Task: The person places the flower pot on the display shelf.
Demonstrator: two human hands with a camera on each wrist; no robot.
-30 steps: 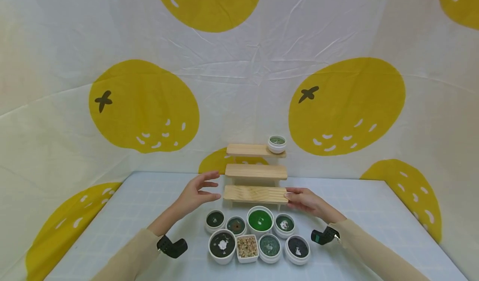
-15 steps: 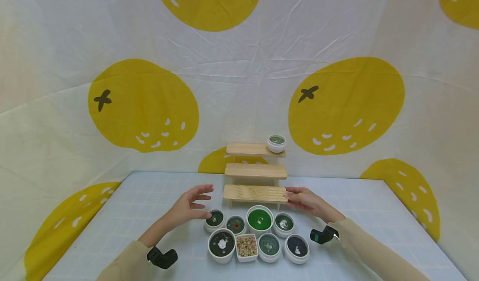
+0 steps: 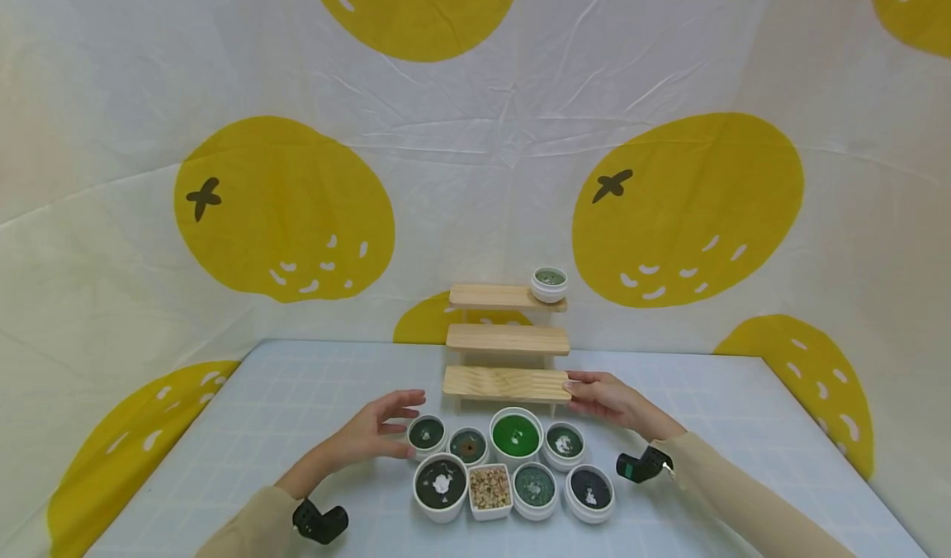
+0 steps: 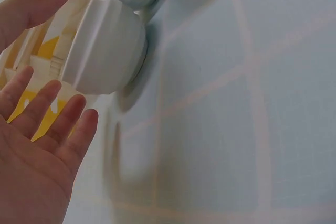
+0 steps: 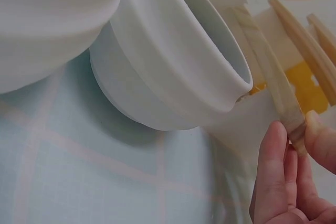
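My left hand [image 3: 362, 437] is at the left of a small white pot [image 3: 427, 434] with a dark green filling, thumb and fingers spread to either side of its wall. In the left wrist view the fingers [image 4: 73, 114] are loosely extended beside that white pot [image 4: 107, 48], and nothing is gripped. With thumb and fingers, my right hand [image 3: 612, 401] pinches the right end of the lowest shelf [image 3: 508, 384] of a three-tier wooden stand. The right wrist view shows the thumb [image 5: 321, 140] over this board [image 5: 275, 72] and the fingers beneath.
A white pot [image 3: 549, 286] sits on the top shelf [image 3: 490, 297], at its right end. Several white pots stand close together before the stand, among them a bright green one [image 3: 516, 436] and a square one [image 3: 490, 492] with pebble-like pieces. A patterned cloth [image 3: 475, 170] hangs behind.
My left hand has drawn back toward me from the stand's left side and lowered to the back-left pot. My right hand stays at the lowest shelf's end.
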